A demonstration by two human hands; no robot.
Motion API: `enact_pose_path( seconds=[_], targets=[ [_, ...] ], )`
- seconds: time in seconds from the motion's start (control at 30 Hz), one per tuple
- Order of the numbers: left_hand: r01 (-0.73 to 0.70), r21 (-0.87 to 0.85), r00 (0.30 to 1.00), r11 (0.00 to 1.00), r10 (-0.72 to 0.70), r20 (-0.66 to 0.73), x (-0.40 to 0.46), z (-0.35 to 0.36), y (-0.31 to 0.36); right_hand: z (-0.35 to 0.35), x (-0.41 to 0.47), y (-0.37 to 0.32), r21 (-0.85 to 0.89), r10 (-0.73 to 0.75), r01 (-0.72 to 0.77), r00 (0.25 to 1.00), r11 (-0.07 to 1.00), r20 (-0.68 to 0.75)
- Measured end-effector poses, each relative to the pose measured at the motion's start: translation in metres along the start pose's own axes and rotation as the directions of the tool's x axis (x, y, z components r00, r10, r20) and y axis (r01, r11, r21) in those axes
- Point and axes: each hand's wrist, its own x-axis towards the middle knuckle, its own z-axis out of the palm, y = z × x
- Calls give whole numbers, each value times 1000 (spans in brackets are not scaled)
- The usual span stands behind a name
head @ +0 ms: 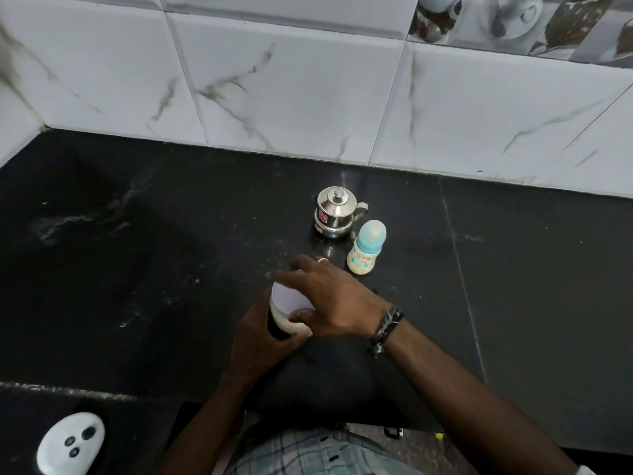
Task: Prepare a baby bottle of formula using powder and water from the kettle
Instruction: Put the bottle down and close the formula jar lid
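A dark container with a white lid (289, 303) stands on the black counter near the middle. My left hand (263, 341) wraps around its body from the left. My right hand (329, 296) lies over the white lid, thumb and fingers curled round its rim. Farther back stands a small steel kettle (336, 214) with its lid on. Right of it is a baby bottle (366, 248) with a pale blue cap and a printed cream body, upright and untouched.
The black stone counter (137, 252) stretches left and right, with faint white smears at the left. White marbled wall tiles (291, 90) rise behind. A white oval device with dark buttons (70, 443) lies at the near left edge.
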Motion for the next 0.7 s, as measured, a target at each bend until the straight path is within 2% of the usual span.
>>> enact_pose_path(
  seconds=[0.1, 0.23, 0.53, 0.7],
  targets=[
    [0, 13, 1000, 1000, 0, 14, 1, 1, -5, -6, 6, -12, -210, 41, -37, 999, 977, 12],
    [39, 8, 998, 999, -40, 39, 1, 2, -11, -7, 11, -19, -315, 75, -69, 997, 947, 7],
    [-4, -17, 998, 1000, 5, 58, 1, 0, -1, -5, 14, -27, -309, 154, -167, 986, 936, -65],
    [35, 55, 999, 998, -34, -11, 0, 4, -8, 4, 10, -37, -270, 289, -327, 942, 906, -173]
  ],
)
